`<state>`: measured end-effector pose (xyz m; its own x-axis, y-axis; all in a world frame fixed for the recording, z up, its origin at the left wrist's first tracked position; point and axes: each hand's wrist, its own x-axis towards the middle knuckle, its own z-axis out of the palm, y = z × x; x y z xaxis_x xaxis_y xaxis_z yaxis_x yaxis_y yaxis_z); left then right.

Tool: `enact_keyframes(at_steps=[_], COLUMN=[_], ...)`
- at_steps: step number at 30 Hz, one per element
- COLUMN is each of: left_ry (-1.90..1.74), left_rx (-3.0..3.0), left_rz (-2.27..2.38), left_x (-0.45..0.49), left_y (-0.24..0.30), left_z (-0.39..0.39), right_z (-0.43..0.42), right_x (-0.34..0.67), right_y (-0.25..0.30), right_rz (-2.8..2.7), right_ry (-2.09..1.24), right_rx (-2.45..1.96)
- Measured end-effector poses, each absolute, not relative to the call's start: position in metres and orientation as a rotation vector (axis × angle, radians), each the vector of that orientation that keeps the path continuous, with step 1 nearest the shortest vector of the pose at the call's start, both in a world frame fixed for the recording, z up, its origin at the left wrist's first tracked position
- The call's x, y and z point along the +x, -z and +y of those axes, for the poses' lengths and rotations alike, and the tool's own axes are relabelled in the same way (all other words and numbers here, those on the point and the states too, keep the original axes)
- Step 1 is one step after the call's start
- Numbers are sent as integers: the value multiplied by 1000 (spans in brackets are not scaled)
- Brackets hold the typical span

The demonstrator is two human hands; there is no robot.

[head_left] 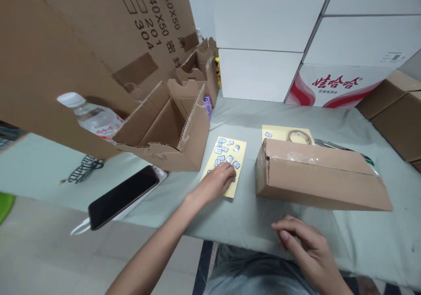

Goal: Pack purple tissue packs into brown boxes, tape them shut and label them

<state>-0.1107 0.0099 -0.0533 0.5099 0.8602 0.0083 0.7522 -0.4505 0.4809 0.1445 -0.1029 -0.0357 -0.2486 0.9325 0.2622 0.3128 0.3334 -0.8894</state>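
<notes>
The yellow sticker sheet lies on the tabletop under the left hand — fingers bunched, but I can't tell if pinching — and could slide if tugged, because the right hand, fingers loosely curled and empty, isn't holding it.

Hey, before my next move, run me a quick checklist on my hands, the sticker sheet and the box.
1. Left hand at the sticker sheet: ok.
2. Sticker between its fingers: cannot tell, hidden.
3. Right hand free: ok, nothing visible in it.
4. Box clear of the sticker sheet: ok, a gap shows.
5. Second yellow sheet uncovered: not ok, tape roll on it.
</notes>
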Motion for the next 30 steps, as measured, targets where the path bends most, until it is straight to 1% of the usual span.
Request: enact_keyframes(at_steps=[6,13,17,20,22,25,27,28,30], left_ry=[-319,-389,-432,-492,-660,-1003,-1017,-988,-932], left_rx=[2250,2282,2450,2381,2180,1803,1616,1603,1620], left_rz=[1282,1148,1093,1046,1039,1116,1161,1153,1097], left_x=[-110,-85,-75,-76,-75,-68,-59,-55,-51], left_y=[24,-26,-38,-40,-36,-18,-2,5,16], left_z=[-2,-44,-69,-78,-70,-33,-1,13,29], right_z=[-99,-89,-88,-95,-101,-111,-113,-112,-105], right_x=[133,108,102,112,126,151,168,176,191], right_y=[35,20,11,9,11,19,26,31,38], right_rz=[-1838,-1849,-1882,-1894,-1843,-1527,-1308,-1253,-1234], right_ry=[-984,-642,-608,-640,-596,-336,-187,-178,-277], right_rx=[-1059,-1029,-1039,-1045,-1067,-1088,-1150,-1193,-1260])
